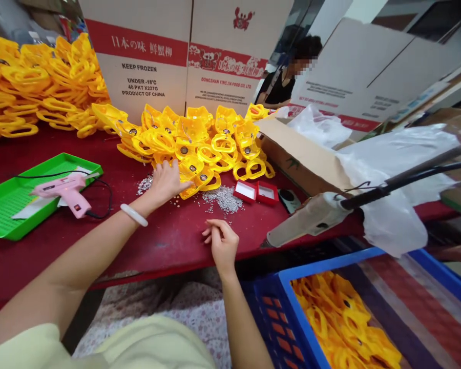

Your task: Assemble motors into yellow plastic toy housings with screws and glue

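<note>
Red tabletop [146, 246]: one pink glue gun [63, 192], two red boxes [255, 192]; our left hand [166, 183] lies open on yellow plastic pieces [194, 174], our right hand [222, 245] curls shut, empty.

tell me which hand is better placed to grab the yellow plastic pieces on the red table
Left, most likely: the left hand already has its fingers against the yellow plastic pieces. The right hand sits curled over the red table, apart from them, with the pile of silver beads between.
</note>
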Motion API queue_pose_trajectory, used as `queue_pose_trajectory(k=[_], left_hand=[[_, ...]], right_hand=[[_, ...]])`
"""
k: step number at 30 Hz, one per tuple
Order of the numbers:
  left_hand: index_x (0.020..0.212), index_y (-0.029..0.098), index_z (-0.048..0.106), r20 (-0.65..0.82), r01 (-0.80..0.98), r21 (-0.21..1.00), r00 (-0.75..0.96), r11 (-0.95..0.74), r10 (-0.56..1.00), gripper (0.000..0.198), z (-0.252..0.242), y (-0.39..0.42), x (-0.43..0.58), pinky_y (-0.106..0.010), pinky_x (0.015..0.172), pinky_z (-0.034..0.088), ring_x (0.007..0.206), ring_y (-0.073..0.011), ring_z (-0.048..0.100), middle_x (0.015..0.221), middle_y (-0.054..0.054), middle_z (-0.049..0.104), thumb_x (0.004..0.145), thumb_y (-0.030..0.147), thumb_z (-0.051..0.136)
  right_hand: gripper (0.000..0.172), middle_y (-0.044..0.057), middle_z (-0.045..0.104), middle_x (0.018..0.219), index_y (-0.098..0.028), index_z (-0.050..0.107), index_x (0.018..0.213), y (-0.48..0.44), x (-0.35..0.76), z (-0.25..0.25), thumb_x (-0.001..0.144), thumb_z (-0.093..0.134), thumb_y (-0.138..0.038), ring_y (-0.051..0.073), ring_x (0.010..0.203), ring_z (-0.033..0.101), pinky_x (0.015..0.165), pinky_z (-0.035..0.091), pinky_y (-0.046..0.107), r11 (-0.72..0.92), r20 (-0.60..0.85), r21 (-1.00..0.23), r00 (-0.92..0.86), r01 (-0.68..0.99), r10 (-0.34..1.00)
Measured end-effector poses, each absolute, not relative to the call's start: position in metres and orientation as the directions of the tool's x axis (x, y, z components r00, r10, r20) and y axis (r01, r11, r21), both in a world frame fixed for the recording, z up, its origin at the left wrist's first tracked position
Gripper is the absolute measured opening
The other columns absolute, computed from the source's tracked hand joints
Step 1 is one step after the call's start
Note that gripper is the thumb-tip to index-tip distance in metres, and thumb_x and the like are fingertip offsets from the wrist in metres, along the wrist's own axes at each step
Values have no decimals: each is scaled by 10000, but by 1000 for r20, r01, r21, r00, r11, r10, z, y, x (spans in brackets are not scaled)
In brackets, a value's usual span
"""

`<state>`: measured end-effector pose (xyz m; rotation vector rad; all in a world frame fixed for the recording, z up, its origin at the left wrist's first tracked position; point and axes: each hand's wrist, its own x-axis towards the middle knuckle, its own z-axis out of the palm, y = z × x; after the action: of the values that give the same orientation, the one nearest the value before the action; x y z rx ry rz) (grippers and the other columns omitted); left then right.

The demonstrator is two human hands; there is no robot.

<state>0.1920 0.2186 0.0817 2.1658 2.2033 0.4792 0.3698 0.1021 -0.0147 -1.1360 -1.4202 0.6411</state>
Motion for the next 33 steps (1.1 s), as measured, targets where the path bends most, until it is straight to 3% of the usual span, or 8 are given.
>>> queue_pose_trajectory(k=[3, 8, 14, 20, 24, 28, 31, 33], left_hand=[[1350, 84, 485, 211, 975, 223, -59, 11, 976, 786, 100, 219, 184, -551, 1034, 390, 1240, -460, 452, 1310, -249, 483, 735, 518, 708], [1324, 138, 536, 40, 906, 420, 35, -48, 999, 759, 134, 175, 146, -505, 1017, 453, 1168, -367, 560, 1270, -160, 578, 726, 599, 615], [1447, 165, 398, 149, 885, 375, 236, -276, 960, 819, 84, 58, 106, -492, 1092, 420, 1272, -332, 478, 1372, -164, 458, 744, 483, 672], [1459, 181, 376, 105, 884, 345, 298, -316, 949, 711, 44, 17, 84, -574, 1197, 226, 1460, -362, 243, 1546, -173, 303, 805, 359, 590], [1468, 192, 367, 135, 856, 412, 282, -313, 950, 793, 41, 21, 80, -569, 1218, 153, 1492, -353, 159, 1575, -149, 279, 805, 520, 653], [1388, 190, 481, 219, 844, 450, 214, -293, 952, 620, 43, 23, 82, -498, 1205, 231, 1470, -297, 252, 1509, -131, 408, 891, 549, 574], [1258, 217, 594, 247, 837, 361, 340, -411, 908, 343, 47, 29, 90, -491, 1170, 262, 1404, -274, 367, 1401, -91, 538, 958, 357, 502], [1212, 211, 617, 213, 844, 272, 415, -461, 885, 305, 49, 37, 98, -523, 1126, 274, 1309, -287, 465, 1305, -95, 607, 933, 207, 493]], right_hand=[[217, 11, 639, 775, -166, 662, 907, 100, 373, -14, 922, 445, -172, 83, 540, 615, 471, 517, 210, 352, 369, -923, 98, 158, 924], [182, 13, 643, 788, -168, 685, 901, 94, 379, -14, 914, 505, -186, 83, 551, 603, 487, 504, 220, 290, 288, -957, 84, -11, 954], [126, 28, 655, 913, -200, 665, 986, 93, 384, -18, 880, 600, -221, 94, 656, 609, 507, 507, 216, 240, 158, -946, 340, -216, 927], [138, 57, 634, 1017, -198, 685, 971, 93, 382, -19, 880, 603, -262, 135, 820, 634, 645, 556, 270, 324, 339, -940, 180, 106, 923], [173, 60, 682, 979, -200, 700, 977, 92, 378, -17, 910, 571, -293, 161, 840, 661, 690, 557, 299, 370, 373, -888, -43, 274, 927], [159, 57, 717, 915, -189, 712, 932, 93, 375, -16, 906, 584, -280, 167, 844, 672, 737, 542, 304, 475, 456, -781, -149, 406, 878], [169, 66, 726, 900, -183, 711, 922, 94, 374, -17, 904, 583, -292, 171, 816, 676, 700, 540, 298, 484, 472, -745, -150, 460, 869], [183, 72, 730, 901, -183, 711, 923, 95, 373, -17, 907, 574, -303, 176, 814, 678, 707, 544, 309, 483, 472, -725, -156, 492, 868]])
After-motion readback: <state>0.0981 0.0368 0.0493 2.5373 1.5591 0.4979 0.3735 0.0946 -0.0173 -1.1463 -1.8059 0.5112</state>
